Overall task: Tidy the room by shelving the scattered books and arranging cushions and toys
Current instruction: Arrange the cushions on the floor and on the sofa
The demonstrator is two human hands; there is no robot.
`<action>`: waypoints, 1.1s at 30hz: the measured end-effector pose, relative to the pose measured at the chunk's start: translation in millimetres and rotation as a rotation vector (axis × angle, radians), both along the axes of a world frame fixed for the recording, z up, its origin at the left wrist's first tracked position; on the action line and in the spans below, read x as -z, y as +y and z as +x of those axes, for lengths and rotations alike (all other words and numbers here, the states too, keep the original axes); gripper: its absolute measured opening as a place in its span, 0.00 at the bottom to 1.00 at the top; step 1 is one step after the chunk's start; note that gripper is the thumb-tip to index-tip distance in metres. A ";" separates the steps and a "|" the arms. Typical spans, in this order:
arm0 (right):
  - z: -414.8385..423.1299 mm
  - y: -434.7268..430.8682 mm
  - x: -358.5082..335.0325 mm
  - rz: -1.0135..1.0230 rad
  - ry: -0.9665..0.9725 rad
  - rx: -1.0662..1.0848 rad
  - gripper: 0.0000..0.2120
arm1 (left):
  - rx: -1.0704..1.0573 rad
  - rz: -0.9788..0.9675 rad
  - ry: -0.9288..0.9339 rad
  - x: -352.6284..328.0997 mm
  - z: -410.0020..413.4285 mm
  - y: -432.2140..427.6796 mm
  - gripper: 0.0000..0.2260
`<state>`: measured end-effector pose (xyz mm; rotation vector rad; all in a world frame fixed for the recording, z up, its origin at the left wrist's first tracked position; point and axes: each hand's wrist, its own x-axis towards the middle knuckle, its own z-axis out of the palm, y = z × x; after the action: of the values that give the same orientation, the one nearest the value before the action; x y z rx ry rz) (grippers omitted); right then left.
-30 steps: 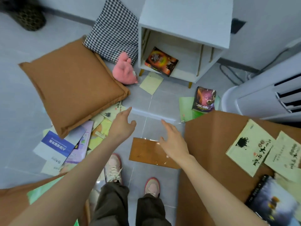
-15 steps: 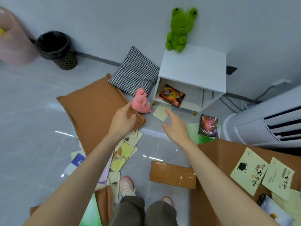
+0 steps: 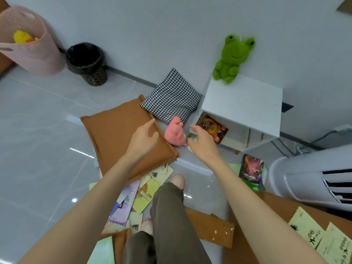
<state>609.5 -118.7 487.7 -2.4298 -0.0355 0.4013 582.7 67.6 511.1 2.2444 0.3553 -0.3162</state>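
Observation:
A pink plush toy lies on the floor between a brown cushion and a white shelf cabinet. My left hand hovers over the cushion's right part, fingers relaxed and empty. My right hand reaches out just right of the pink toy, fingers loosely spread, holding nothing. A checkered cushion leans at the wall. A green frog toy sits on the cabinet top. One dark book lies inside the cabinet. Several books and leaflets are scattered near my feet.
A purple-cover book lies right of my feet beside a white fan heater. A pink laundry basket and a black bin stand at the far left wall. A brown board lies on the floor; leaflets rest on a brown surface at right.
The view has tilted up and moved forward. Both hands have advanced from above the floor toward the pink toy and the brown cushion. One foot has stepped forward.

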 end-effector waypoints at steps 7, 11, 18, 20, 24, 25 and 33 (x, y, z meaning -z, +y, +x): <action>81.4 1.6 41.6 -0.034 0.142 -0.124 0.24 | -0.074 -0.024 0.071 38.5 65.1 -9.2 0.23; 137.9 -15.6 71.2 -0.058 0.218 -0.189 0.21 | -0.126 -0.043 0.171 70.2 120.0 -28.5 0.23; 210.3 -19.3 135.6 -0.082 0.287 -0.305 0.17 | -0.233 -0.068 0.260 121.5 192.5 -43.8 0.22; 226.1 -13.1 160.0 -0.104 0.298 -0.344 0.18 | -0.257 -0.060 0.263 142.0 207.6 -41.9 0.20; 246.8 -1.7 216.5 -0.152 0.310 -0.412 0.16 | -0.267 -0.032 0.284 192.1 228.7 -32.7 0.22; 250.5 0.8 239.0 -0.174 0.319 -0.426 0.16 | -0.270 -0.030 0.290 213.1 233.1 -30.6 0.22; 261.4 15.5 397.6 -0.296 0.367 -0.511 0.25 | -0.271 -0.017 0.308 365.7 233.7 -24.4 0.21</action>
<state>870.9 -103.2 90.1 -2.5738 -0.4715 1.1461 816.4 43.2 145.4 2.0980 0.8070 -0.5180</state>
